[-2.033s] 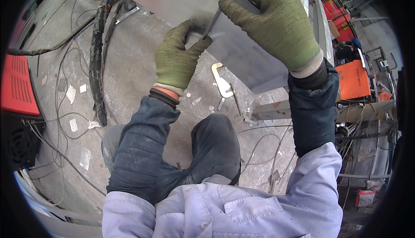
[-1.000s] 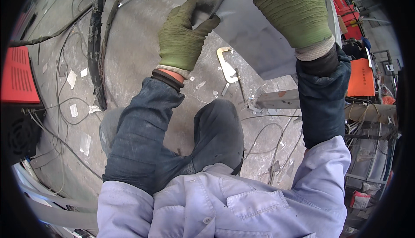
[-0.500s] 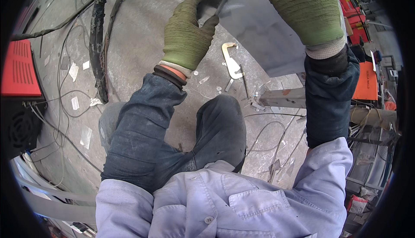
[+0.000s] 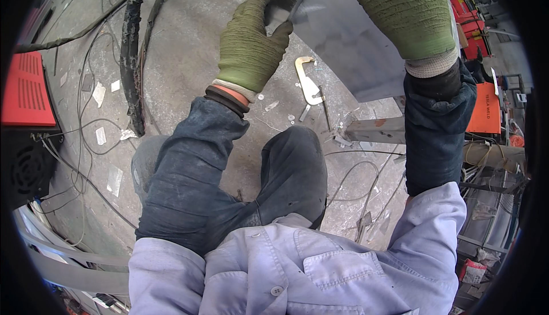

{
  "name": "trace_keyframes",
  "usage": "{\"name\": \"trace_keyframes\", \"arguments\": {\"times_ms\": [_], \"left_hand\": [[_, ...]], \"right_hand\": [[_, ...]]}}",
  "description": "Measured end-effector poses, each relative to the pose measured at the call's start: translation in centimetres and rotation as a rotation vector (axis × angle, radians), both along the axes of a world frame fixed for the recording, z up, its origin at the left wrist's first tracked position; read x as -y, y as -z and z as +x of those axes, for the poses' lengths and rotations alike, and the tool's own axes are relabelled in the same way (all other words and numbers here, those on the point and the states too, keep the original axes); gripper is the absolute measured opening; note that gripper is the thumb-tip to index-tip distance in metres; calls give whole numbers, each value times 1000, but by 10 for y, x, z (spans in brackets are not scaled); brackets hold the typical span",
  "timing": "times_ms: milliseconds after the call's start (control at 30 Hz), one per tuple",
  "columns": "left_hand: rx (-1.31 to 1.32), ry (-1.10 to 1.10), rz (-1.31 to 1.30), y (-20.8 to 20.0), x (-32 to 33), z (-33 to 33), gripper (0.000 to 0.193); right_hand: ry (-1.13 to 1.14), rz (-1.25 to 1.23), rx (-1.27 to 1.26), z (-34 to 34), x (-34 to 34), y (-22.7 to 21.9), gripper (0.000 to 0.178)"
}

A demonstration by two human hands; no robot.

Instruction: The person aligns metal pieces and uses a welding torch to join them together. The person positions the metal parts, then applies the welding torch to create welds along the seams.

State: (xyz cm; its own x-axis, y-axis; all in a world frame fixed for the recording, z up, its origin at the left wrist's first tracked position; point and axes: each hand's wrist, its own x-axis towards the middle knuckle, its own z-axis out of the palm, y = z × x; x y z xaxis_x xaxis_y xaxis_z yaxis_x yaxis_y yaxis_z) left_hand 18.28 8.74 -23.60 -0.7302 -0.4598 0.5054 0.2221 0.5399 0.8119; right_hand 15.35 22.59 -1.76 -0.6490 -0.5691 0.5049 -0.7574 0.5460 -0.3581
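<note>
Two gloved hands on one grey metal sheet (image 4: 354, 46), held up above concrete floor (image 4: 183, 57). Left hand (image 4: 250, 46) grip pinched on sheet's lower-left edge; right hand (image 4: 400, 9) clenched over upper face. Step in hand, by judgement: positioning sheet. Next calls for steady two-hand support, clear of C-clamp (image 4: 307, 81) below.

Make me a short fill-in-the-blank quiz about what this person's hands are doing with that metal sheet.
1. Both hands wear knitted gloves coloured ____.
2. The left hand and right hand both grip a grey sheet of ____.
3. On the concrete floor below the sheet lies a pale metal ____.
4. At the picture's left edge stands a machine coloured ____.

Missing words: green; metal; clamp; red
</note>
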Motion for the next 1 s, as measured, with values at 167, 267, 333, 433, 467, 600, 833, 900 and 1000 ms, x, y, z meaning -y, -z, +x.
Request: {"name": "trace_keyframes", "arguments": {"times_ms": [167,267,333,433,467,600,833,900,1000], "left_hand": [[-2,-17,-26,1,-1,-2,53],[-18,-17,-28,3,1,-3,54],[-18,-17,-26,3,2,-2,54],[-22,-24,-34,2,1,-3,55],[-2,-32,-35,1,0,-2,56],[15,-47,-37,0,-1,-2,57],[-11,-30,-46,-5,-2,1,57],[-22,-25,-38,-7,-2,1,56],[-32,-29,-38,-7,-2,1,56]], "right_hand": [[111,-16,161,-16,3,1,32],[56,-3,-100,0,6,11,32],[41,11,-204,8,7,13,31],[66,10,-189,11,7,12,31],[72,0,-186,10,8,13,31],[59,13,-192,9,7,12,30],[33,4,-204,5,6,14,28],[31,-4,-195,2,7,15,28],[29,7,-220,5,7,13,28]]}}
